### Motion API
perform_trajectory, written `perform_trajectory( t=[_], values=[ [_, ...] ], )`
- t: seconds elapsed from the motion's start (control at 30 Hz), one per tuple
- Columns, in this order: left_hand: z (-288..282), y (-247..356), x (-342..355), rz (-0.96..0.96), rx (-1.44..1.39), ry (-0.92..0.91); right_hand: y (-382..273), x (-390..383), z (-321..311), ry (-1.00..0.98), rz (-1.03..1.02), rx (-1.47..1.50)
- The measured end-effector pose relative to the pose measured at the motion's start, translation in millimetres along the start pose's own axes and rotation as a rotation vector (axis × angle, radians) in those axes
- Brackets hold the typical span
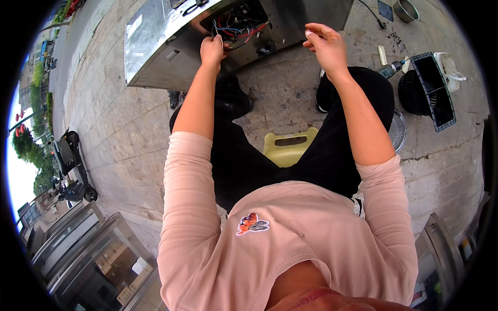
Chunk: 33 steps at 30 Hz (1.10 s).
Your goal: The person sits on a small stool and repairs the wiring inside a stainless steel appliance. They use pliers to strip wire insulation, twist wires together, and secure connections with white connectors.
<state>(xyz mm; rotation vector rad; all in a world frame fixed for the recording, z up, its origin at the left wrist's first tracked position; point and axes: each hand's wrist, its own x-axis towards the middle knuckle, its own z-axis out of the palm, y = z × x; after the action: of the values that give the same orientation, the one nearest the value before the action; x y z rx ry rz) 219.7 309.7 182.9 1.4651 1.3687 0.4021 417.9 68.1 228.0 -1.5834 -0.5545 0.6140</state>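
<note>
Wires fill the open cavity of the metal cabinet at twelve o'clock. The left hand is clenched at the cavity's edge; the right hand hangs released at one o'clock, touching nothing.

You are sitting outdoors in daylight on a yellow stool; grey stone paving is stretching leftward, trees beyond.
</note>
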Motion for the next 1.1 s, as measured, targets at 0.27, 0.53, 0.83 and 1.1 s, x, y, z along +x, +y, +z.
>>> perform_trajectory(
  t=[0.27, 0.53, 0.83, 1.1],
  values=[
    [-23, 16, 2, 0.140, 0.324, -0.016, 35, 13, 60, -0.217, 0.235, 0.071],
    [-25, 10, 1, 0.229, 0.334, -0.091, 42, 11, 105, -0.337, 0.577, 0.590],
    [-45, 31, -21, 0.485, 0.860, 0.324, 66, -19, 124, -0.321, 0.659, 0.598],
    [-4, 20, -113, 0.593, 1.124, -0.169, 96, -23, 138, -0.265, 0.772, 0.598]
  ],
)
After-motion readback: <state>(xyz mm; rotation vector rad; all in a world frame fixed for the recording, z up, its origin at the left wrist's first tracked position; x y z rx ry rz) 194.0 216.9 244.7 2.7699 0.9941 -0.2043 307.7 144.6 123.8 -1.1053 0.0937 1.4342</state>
